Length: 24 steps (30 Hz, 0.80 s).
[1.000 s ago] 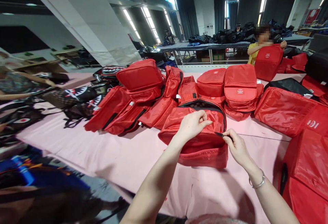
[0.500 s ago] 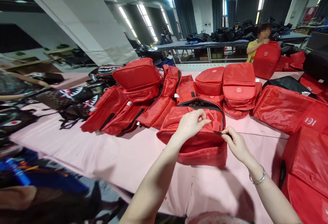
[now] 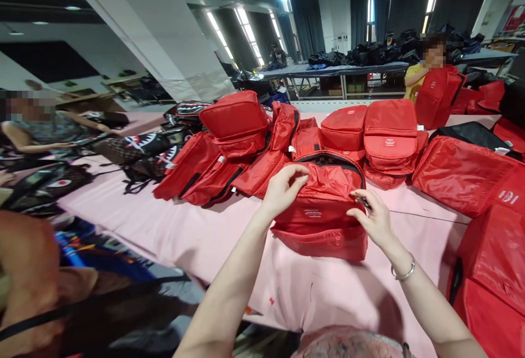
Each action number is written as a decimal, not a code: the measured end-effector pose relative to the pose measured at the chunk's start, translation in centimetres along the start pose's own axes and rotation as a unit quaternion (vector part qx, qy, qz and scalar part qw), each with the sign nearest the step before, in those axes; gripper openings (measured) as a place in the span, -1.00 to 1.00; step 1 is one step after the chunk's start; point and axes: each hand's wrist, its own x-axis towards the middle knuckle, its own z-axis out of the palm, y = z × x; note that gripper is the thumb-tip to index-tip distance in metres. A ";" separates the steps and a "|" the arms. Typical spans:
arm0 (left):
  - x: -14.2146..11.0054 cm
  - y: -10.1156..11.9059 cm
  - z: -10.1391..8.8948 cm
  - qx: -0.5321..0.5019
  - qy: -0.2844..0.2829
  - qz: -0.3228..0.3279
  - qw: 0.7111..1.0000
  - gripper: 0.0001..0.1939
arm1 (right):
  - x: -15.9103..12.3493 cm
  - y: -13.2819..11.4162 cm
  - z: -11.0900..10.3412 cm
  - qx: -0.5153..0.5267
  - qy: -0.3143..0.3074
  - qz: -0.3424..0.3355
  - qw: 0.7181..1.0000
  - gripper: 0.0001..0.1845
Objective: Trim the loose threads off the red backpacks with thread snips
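Note:
A red backpack (image 3: pixel 322 210) lies on the pink-covered table, its top opening unzipped and its front pocket gaping. My left hand (image 3: pixel 285 186) is over its left upper edge, thumb and forefinger a little apart with nothing visible between them. At the bag's right edge, my right hand (image 3: pixel 373 218) has a small dark tool (image 3: pixel 362 200) tucked in its curled fingers, the thumb stretched away from it. The tool may be thread snips, but the fingers cover most of it. A white printed logo shows on the bag's front.
Several red backpacks (image 3: pixel 389 134) line the far side of the pink table (image 3: pixel 229 238), with more stacked at the right (image 3: pixel 492 259). Dark patterned bags (image 3: pixel 135 150) lie to the left, near a seated person. A person in yellow (image 3: pixel 414 76) handles a red bag beyond.
My left hand has moved left and its pinch has loosened. My right thumb has spread, and the dark tool has drawn back into the fingers. The bag's front logo now shows.

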 end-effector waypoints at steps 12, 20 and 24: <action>-1.5 -0.5 0.1 0.094 -0.055 0.101 0.989 -0.78 | 4.0 -0.8 2.1 -0.126 -0.044 -0.037 0.990 -0.74; -0.7 1.4 0.3 0.122 -0.115 -0.008 0.986 -0.73 | 3.6 -1.4 1.1 -0.173 -0.042 -0.036 0.983 -0.80; -0.5 1.6 -0.1 0.108 -0.129 -0.005 0.986 -0.74 | 2.7 -1.9 0.8 -0.246 0.012 -0.117 0.962 -0.72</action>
